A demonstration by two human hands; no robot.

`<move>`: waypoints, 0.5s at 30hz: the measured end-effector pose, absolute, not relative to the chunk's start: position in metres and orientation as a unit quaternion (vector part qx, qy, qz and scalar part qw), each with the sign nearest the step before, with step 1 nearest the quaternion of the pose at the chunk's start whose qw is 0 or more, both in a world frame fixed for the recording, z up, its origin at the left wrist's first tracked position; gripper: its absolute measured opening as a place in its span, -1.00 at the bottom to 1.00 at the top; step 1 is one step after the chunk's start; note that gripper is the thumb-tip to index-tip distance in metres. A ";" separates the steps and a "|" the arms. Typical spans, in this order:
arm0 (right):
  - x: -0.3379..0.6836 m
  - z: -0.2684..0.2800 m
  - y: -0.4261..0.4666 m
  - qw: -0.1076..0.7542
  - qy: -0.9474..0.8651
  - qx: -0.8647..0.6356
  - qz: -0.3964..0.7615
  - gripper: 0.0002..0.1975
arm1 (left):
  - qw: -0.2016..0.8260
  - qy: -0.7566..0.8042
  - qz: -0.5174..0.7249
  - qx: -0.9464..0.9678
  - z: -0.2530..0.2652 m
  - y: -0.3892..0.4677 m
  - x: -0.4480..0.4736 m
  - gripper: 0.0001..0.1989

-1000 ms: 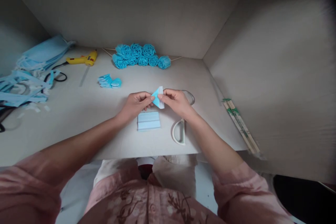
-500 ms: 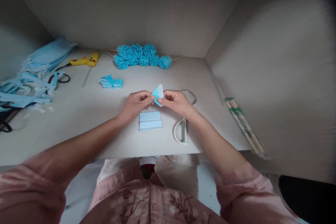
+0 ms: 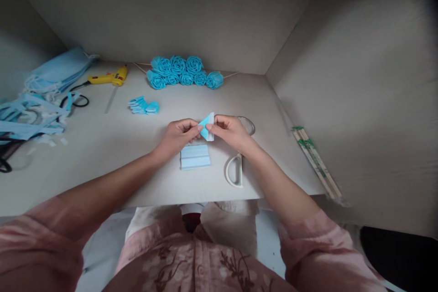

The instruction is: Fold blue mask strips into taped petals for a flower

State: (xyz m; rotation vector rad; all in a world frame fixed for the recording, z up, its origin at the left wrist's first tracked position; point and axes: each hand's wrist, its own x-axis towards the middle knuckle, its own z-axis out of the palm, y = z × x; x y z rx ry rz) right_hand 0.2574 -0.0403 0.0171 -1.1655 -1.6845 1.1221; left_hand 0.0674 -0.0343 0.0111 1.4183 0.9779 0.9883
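A small folded piece of blue face mask fabric [image 3: 206,124], shaped like a triangle with a white edge, is pinched between both hands above the table. My left hand [image 3: 181,133] grips its left corner between thumb and fingers. On the right, my right hand [image 3: 231,131] has its thumb pressed on the front, fingers behind. Just below lies a stack of flat, pleated blue mask pieces [image 3: 195,157]. Scissors with white handles [image 3: 234,171] rest beneath my right wrist, partly hidden by it. Folded blue mask pieces [image 3: 143,106] lie farther back on the left.
Blue fabric roses on sticks [image 3: 186,73] line the back wall. A yellow glue gun [image 3: 108,76] lies at the back left, near whole face masks [image 3: 58,70] and cut mask strips [image 3: 30,116]. Wrapped wooden sticks [image 3: 318,164] lie along the right wall.
The folded mask piece has turned slightly, its white edge now more upright. My right thumb has shifted a little on it; both hands stay in nearly the same place.
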 end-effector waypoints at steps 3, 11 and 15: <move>0.257 0.018 -0.040 0.402 -0.657 -0.467 0.434 -0.70 | 0.558 0.406 0.419 0.590 0.012 -0.034 0.067 -0.69; 0.256 0.021 -0.041 0.410 -0.656 -0.470 0.425 -0.71 | 0.572 0.395 0.406 0.594 0.015 -0.033 0.065 -0.66; 0.254 0.021 -0.042 0.395 -0.678 -0.466 0.410 -0.69 | 0.584 0.380 0.370 0.615 0.013 -0.032 0.065 -0.67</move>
